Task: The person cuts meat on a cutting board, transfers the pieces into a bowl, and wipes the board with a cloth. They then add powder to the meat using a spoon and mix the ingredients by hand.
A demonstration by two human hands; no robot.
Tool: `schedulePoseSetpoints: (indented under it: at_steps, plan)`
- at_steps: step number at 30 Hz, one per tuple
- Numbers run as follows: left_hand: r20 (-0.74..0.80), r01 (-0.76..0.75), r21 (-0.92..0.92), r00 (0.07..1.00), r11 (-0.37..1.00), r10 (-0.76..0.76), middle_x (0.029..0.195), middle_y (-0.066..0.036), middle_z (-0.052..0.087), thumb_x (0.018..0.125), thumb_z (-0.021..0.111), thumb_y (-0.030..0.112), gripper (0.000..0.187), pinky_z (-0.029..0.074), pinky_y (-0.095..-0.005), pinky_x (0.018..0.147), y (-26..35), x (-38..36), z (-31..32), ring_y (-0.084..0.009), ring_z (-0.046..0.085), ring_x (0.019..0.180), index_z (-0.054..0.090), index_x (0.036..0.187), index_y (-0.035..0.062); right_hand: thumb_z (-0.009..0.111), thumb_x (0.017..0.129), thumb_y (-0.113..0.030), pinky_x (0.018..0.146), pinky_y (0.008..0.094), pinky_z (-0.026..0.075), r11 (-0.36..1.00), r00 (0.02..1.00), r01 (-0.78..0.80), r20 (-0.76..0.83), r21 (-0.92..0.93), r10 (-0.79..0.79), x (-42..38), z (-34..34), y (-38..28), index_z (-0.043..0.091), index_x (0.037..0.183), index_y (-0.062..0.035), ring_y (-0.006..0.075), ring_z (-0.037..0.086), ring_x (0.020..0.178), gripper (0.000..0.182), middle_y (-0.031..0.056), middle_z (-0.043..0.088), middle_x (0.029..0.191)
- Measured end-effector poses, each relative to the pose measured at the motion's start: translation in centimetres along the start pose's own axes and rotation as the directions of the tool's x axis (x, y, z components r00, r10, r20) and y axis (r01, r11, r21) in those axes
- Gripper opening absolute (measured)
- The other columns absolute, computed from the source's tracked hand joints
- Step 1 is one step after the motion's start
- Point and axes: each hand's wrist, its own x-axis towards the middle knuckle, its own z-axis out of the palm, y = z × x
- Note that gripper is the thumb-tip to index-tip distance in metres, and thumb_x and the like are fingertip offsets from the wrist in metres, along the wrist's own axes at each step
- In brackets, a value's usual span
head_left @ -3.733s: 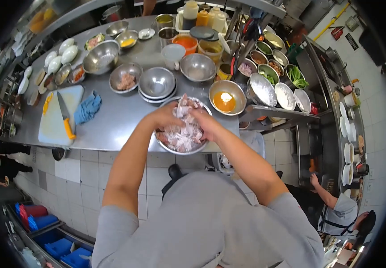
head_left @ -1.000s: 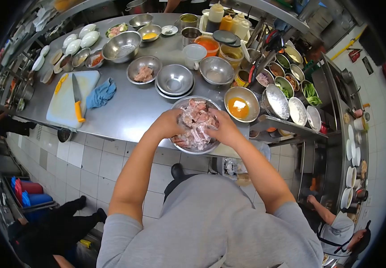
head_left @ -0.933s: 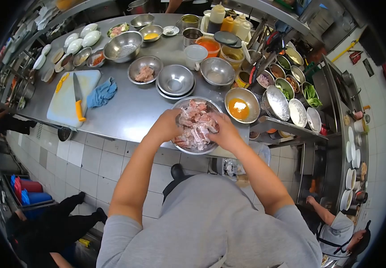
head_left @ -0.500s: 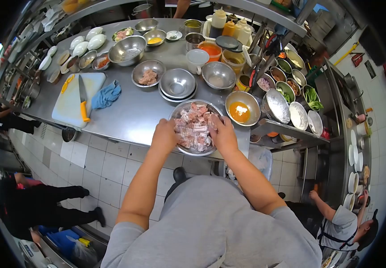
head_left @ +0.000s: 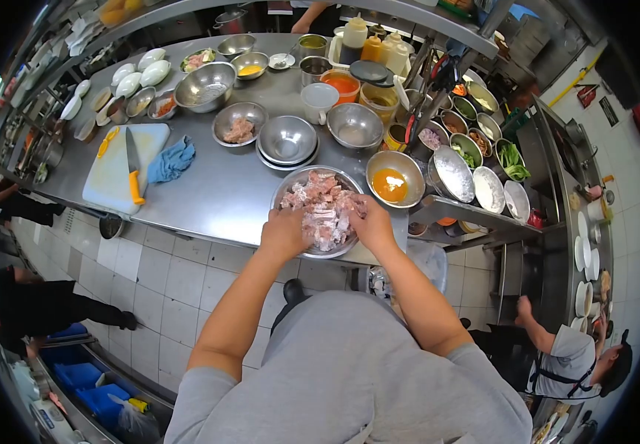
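Observation:
A steel bowl point(head_left: 349, 249) at the counter's front edge holds pieces of raw meat point(head_left: 323, 203) dusted with white powder. My left hand point(head_left: 285, 231) is inside its left side, fingers curled into the meat. At the right side my right hand point(head_left: 371, 220) has its fingers closed around some of the coated pieces. The fingertips of both hands are partly hidden by the meat. Just behind stand stacked empty bowls point(head_left: 288, 140), and to the right is a bowl of orange-yellow liquid point(head_left: 389, 185).
On the left lie a cutting board point(head_left: 105, 177) with a knife point(head_left: 134, 166) and a blue cloth point(head_left: 171, 160). Ingredient bowls point(head_left: 489, 189) line the right side. A co-worker point(head_left: 568, 359) stands lower right, another person point(head_left: 39, 303) at left.
My left hand has moved from the bowl's rim inward into the meat. The person at the left has shifted further left. The view has moved slightly.

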Motion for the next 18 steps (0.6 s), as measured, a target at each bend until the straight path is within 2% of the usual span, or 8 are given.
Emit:
schedulePoseSetpoints:
  at_steps: [2, 7, 9, 12, 13, 14, 15, 18]
  plan:
    - [0.022, 0.049, -0.044, 0.999, 0.998, -0.048, 0.116, -0.02, 0.074, 0.079, 0.084, 0.031, 0.059, 0.054, -0.0511, 0.099, 0.7, 0.3, 0.6, -0.0426, 0.066, 0.111, 0.069, 0.13, 0.0042, 0.074, 0.092, -0.014, 0.081, 0.0406, 0.059, 0.983, 0.996, 0.069, -0.075, 0.173, -0.057, 0.3, 0.4, 0.2, 0.066, 0.136, -0.0048, 0.0345, 0.077, 0.089, 0.046, 0.0239, 0.077, 0.101]
    - [0.044, 0.077, -0.213, 0.997, 0.974, -0.069, 0.127, -0.021, 0.071, 0.081, 0.084, 0.032, 0.063, 0.054, -0.0488, 0.102, 0.4, 1.7, 1.4, -0.0411, 0.064, 0.118, 0.067, 0.134, 0.0038, 0.075, 0.094, -0.016, 0.08, 0.0378, 0.059, 0.974, 0.997, 0.076, -0.045, 0.213, -0.068, 0.4, 0.3, -3.3, 0.069, 0.131, -0.0042, 0.0285, 0.076, 0.086, 0.039, 0.0204, 0.078, 0.101]
    - [-0.276, -0.077, -0.444, 0.96, 0.893, -0.055, 0.128, -0.021, 0.07, 0.082, 0.083, 0.033, 0.062, 0.053, -0.0473, 0.104, 0.3, 2.7, 1.1, -0.0407, 0.061, 0.126, 0.067, 0.136, 0.0042, 0.075, 0.095, -0.017, 0.08, 0.0372, 0.059, 0.953, 0.997, 0.073, -0.027, 0.294, -0.069, 1.0, 1.2, -2.6, 0.07, 0.129, -0.004, 0.0277, 0.076, 0.085, 0.036, 0.0195, 0.078, 0.101]
    - [-0.043, -0.165, -0.4, 0.986, 0.901, 0.161, 0.144, -0.021, 0.061, 0.08, 0.086, 0.032, 0.073, 0.051, -0.0528, 0.107, 0.3, 3.7, 0.1, -0.0447, 0.055, 0.135, 0.061, 0.145, 0.01, 0.075, 0.097, -0.018, 0.082, 0.0354, 0.058, 0.794, 0.999, 0.019, -0.049, 0.608, 0.013, 2.2, 2.5, -1.1, 0.07, 0.129, -0.0042, 0.0276, 0.076, 0.089, 0.035, 0.0176, 0.078, 0.105]
    - [-0.044, -0.158, -0.4, 0.987, 0.903, 0.154, 0.144, -0.021, 0.061, 0.08, 0.086, 0.032, 0.073, 0.051, -0.0528, 0.107, 1.2, 3.1, 0.0, -0.0447, 0.055, 0.135, 0.061, 0.145, 0.01, 0.074, 0.097, -0.017, 0.086, 0.0363, 0.058, 0.849, 0.999, 0.048, -0.045, 0.526, -0.028, 2.6, 2.6, -0.3, 0.07, 0.13, -0.0038, 0.03, 0.075, 0.095, 0.036, 0.0194, 0.076, 0.111]
    - [0.084, -0.08, -0.144, 0.992, 0.986, 0.093, 0.153, -0.02, 0.052, 0.077, 0.088, 0.032, 0.08, 0.05, -0.057, 0.109, 3.2, 2.3, -0.7, -0.0474, 0.05, 0.139, 0.057, 0.149, 0.0139, 0.074, 0.096, -0.015, 0.091, 0.0372, 0.057, 0.895, 0.997, 0.08, -0.04, 0.439, -0.069, 2.8, 2.4, 0.4, 0.069, 0.131, -0.0034, 0.0324, 0.074, 0.101, 0.037, 0.0212, 0.074, 0.116]
    - [0.191, -0.027, 0.13, 0.982, 0.991, 0.002, 0.161, -0.019, 0.043, 0.074, 0.09, 0.031, 0.088, 0.048, -0.0613, 0.11, 4.4, 1.9, -1.0, -0.0502, 0.045, 0.143, 0.053, 0.153, 0.0178, 0.073, 0.095, -0.014, 0.099, 0.041, 0.055, 0.963, 0.963, 0.267, -0.041, 0.042, -0.265, 2.4, 0.8, -0.4, 0.068, 0.133, -0.0025, 0.0374, 0.069, 0.112, 0.04, 0.0253, 0.068, 0.125]
    - [0.178, 0.111, 0.054, 0.977, 0.992, -0.119, 0.168, -0.018, 0.03, 0.069, 0.093, 0.03, 0.1, 0.047, -0.0674, 0.11, 4.4, 2.5, 0.4, -0.0541, 0.04, 0.144, 0.047, 0.158, 0.0232, 0.074, 0.093, -0.016, 0.102, 0.0444, 0.053, 0.94, 0.949, 0.232, -0.155, -0.251, -0.275, 0.2, 1.3, -0.4, 0.067, 0.135, 0.0004, 0.0393, 0.065, 0.117, 0.045, 0.0286, 0.064, 0.129]
